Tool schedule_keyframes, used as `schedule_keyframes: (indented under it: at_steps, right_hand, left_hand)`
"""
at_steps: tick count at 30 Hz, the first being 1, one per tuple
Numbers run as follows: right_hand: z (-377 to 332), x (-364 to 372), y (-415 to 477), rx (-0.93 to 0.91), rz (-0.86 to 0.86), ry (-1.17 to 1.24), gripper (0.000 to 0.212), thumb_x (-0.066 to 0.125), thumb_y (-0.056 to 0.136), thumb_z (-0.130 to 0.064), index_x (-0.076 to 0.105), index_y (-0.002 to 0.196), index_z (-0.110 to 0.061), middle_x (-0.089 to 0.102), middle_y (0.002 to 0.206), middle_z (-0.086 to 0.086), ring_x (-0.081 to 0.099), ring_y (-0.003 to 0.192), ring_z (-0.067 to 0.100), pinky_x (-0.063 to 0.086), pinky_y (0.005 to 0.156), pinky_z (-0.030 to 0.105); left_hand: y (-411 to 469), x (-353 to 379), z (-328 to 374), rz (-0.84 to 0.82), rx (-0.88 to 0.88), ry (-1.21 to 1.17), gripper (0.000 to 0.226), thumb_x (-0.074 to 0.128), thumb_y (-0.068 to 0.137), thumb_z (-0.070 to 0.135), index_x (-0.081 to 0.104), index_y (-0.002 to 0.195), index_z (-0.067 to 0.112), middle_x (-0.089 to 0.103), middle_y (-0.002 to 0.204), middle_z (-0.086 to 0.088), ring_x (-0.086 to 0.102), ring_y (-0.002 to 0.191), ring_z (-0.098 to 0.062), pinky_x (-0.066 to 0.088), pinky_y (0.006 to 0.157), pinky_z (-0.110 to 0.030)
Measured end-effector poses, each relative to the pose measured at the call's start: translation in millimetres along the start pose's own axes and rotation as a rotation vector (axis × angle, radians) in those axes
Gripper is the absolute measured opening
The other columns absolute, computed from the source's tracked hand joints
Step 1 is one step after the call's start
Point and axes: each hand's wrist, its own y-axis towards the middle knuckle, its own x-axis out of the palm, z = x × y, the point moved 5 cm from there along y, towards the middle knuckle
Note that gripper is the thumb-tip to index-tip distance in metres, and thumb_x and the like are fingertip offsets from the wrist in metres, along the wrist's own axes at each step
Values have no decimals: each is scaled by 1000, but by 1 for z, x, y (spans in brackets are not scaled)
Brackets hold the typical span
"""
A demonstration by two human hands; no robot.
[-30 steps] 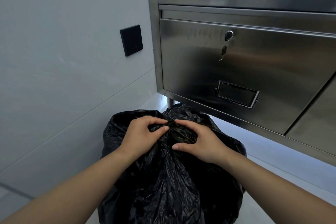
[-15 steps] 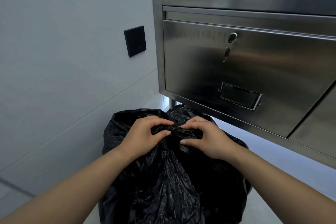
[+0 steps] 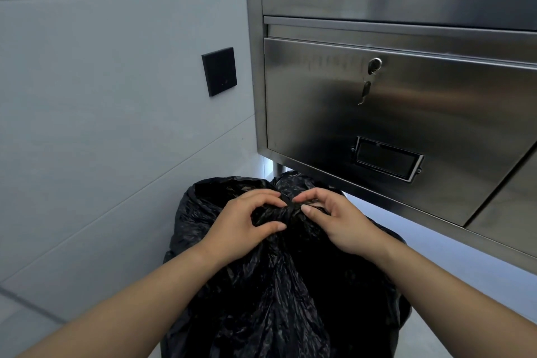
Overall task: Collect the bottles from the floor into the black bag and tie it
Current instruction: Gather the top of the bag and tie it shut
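Note:
A full black plastic bag (image 3: 279, 293) stands on the floor in front of me, its top gathered into a twisted bunch. My left hand (image 3: 241, 227) pinches the gathered plastic from the left with curled fingers and thumb. From the right, my right hand (image 3: 337, 218) pinches the same bunch, fingertips almost meeting those of the left hand. No bottles are visible; whatever the bag holds is hidden by the plastic.
A stainless steel cabinet (image 3: 406, 113) with a lock and hanging key (image 3: 367, 87) overhangs the bag at the right. A grey tiled wall (image 3: 101, 125) with a black switch plate (image 3: 219, 71) stands at the left. Pale floor (image 3: 453, 264) runs under the cabinet.
Both hands have drawn closer together on the gathered top of the bag, and the bunch of plastic between them has become tighter. The bag has stayed where it was.

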Motion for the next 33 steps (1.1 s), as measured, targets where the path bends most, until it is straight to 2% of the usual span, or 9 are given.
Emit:
schedule_keyframes:
  at_steps: [5,12,16,19,23,27,31,33]
  right_hand:
    - [2,0,-2,44,-67,15,15,49,95,-14,56,107,-18,68,89,7,64,78,12,51,75,24]
    - [5,-3,0,94,-50,147,12,48,95,-12,56,104,-13,64,69,-1,61,58,4,48,57,15]
    - [6,-6,1,96,-50,167,14,49,94,-13,57,105,-14,65,73,2,62,62,6,50,61,16]
    - [4,-3,2,69,-47,104,13,49,94,-13,59,102,-16,66,69,-5,62,62,4,49,61,15]
    - [2,-3,4,-2,28,-33,11,51,93,-13,60,98,-17,67,84,-3,61,79,8,48,78,22]
    - [6,2,2,34,-26,30,18,46,96,-13,57,108,-19,64,57,-14,57,55,-1,46,58,15]
    - [10,1,2,61,-43,141,28,45,96,-11,52,122,-18,68,61,-12,65,65,2,48,63,15]
    - [13,-1,1,75,-40,159,28,46,96,-12,52,123,-18,69,63,-10,66,67,4,49,64,16]
  left_hand:
    - [0,5,0,-12,-28,-7,28,78,70,33,60,88,46,67,92,24,59,94,10,39,84,-5]
    - [7,3,6,-57,20,-3,23,72,78,26,63,94,39,68,95,21,61,95,5,45,87,-15]
    - [9,3,7,-72,33,1,23,71,79,26,63,97,37,68,98,20,61,98,5,47,91,-20]
    - [8,3,5,-79,22,-24,23,70,80,25,62,95,40,68,99,19,60,99,4,46,92,-22]
    - [9,3,3,-74,10,-19,20,69,81,24,62,96,36,67,98,20,60,98,5,46,92,-22]
    - [8,4,0,-73,8,-9,22,69,81,24,63,99,33,67,101,20,58,102,8,44,95,-19]
    - [6,10,0,-163,-9,-28,35,70,81,24,61,113,35,64,115,20,53,112,10,39,101,-17]
    - [7,11,0,-185,-14,-3,35,69,81,26,62,114,35,64,115,20,54,110,10,40,101,-18]
